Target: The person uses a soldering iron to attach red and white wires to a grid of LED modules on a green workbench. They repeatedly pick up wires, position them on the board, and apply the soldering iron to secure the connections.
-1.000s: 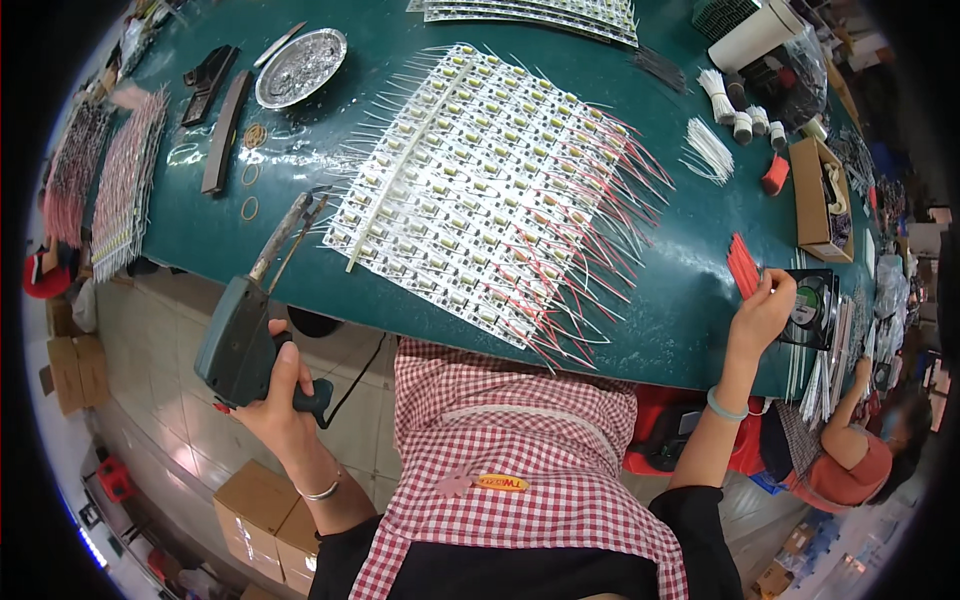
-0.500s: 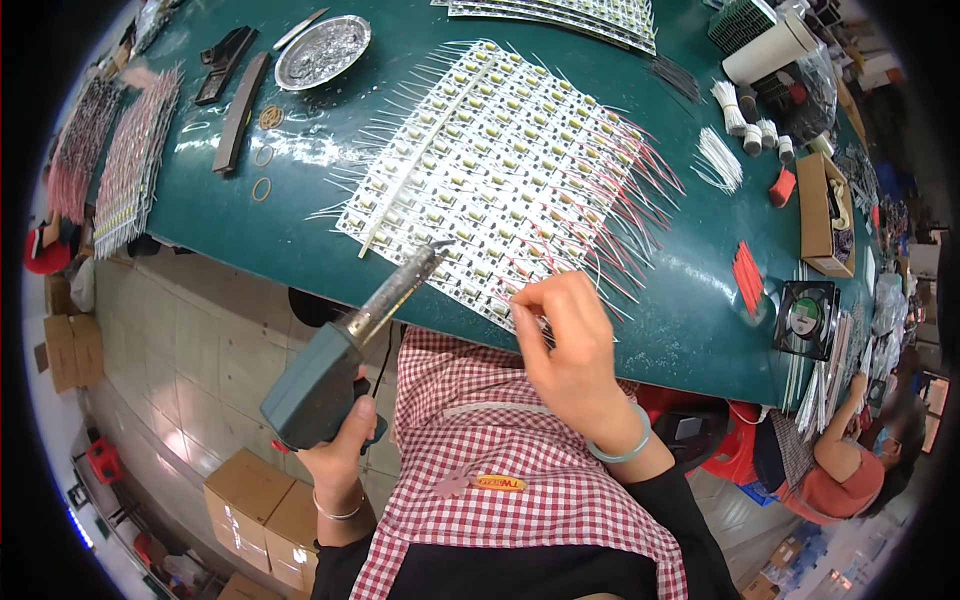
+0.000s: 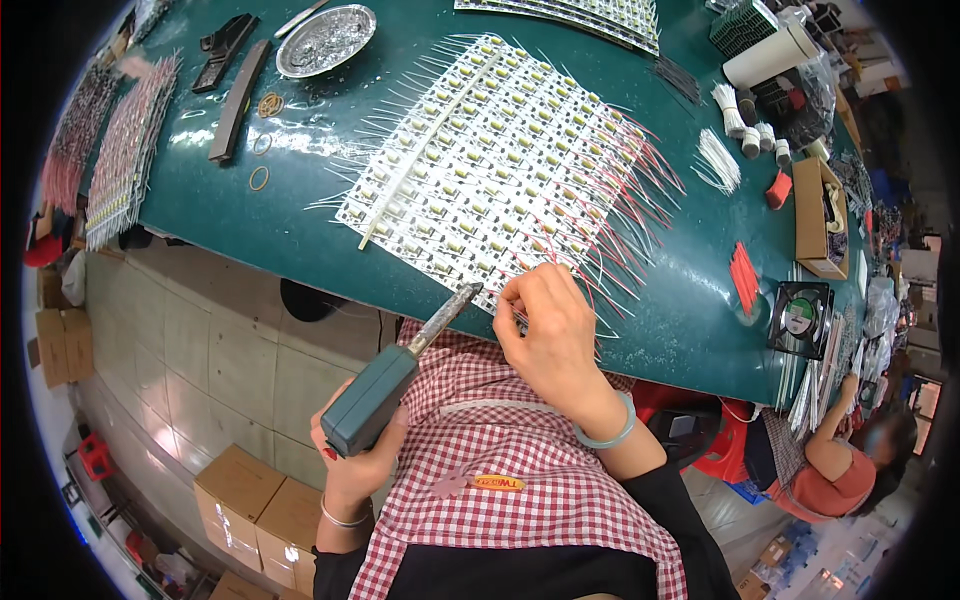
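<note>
My left hand (image 3: 358,440) is wrapped round the grip of a dark green soldering gun (image 3: 372,398). Its long metal tip points up and right and meets the near edge of a large panel of small white circuit boards (image 3: 470,180). Just right of the tip, my right hand (image 3: 548,330) is closed in a pinch over the panel's near corner. A thin red wire seems to run into its fingertips, which are partly hidden. Red and white wires (image 3: 630,215) fan out from the panel's right side, white ones from its left. A pale strip (image 3: 430,150) lies across the boards.
On the green table (image 3: 680,340) stand a metal dish of solder scraps (image 3: 325,42), a dark bar (image 3: 240,100), rubber bands (image 3: 260,178), red wire bundle (image 3: 743,278), white wires (image 3: 717,160), a small fan (image 3: 801,318) and a cardboard box (image 3: 820,215). A co-worker (image 3: 825,465) sits at right.
The soldering gun has swung right and down, its tip moving from above the boards to the panel's near edge beside my right hand. My right hand has shifted slightly left, fingers drawn closer together.
</note>
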`<state>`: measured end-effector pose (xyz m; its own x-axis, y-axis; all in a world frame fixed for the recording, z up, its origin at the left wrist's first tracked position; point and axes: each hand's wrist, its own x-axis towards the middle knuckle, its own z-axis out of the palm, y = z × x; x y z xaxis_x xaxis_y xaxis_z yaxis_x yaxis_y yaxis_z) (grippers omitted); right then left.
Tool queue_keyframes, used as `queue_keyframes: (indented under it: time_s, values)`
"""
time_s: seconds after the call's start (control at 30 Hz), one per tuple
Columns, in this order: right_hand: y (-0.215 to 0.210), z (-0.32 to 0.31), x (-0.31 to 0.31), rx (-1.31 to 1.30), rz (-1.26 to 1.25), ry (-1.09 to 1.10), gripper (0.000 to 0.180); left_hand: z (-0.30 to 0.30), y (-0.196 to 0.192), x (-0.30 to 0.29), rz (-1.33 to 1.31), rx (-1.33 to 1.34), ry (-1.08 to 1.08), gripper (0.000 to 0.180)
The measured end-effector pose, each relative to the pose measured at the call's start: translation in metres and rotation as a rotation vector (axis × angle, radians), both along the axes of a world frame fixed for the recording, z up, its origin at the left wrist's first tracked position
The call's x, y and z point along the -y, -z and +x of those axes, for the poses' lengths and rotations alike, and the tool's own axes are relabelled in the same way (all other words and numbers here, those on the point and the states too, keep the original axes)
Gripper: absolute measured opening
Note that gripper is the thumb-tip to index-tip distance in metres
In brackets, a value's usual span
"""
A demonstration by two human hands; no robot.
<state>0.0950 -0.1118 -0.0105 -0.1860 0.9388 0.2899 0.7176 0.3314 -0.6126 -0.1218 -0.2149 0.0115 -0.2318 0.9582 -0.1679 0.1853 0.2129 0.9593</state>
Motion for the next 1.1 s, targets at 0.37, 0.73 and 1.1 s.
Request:
queue_keyframes:
  time_s: [0.37, 0.73, 1.1]
  values:
    - [-0.002, -0.002, -0.002, 0.038, -0.004, 0.003, 0.012, 0.001, -0.001, -0.006, 0.153, -0.205, 0.158, 0.018]
    - [-0.003, -0.003, -0.003, 0.06, -0.004, 0.006, 0.011, -0.001, 0.003, 0.002, 0.129, -0.219, 0.118, 0.019]
    - [-0.007, -0.001, -0.002, 0.063, -0.033, 0.007, 0.01, 0.004, -0.006, -0.003, 0.112, -0.184, 0.104, 0.02]
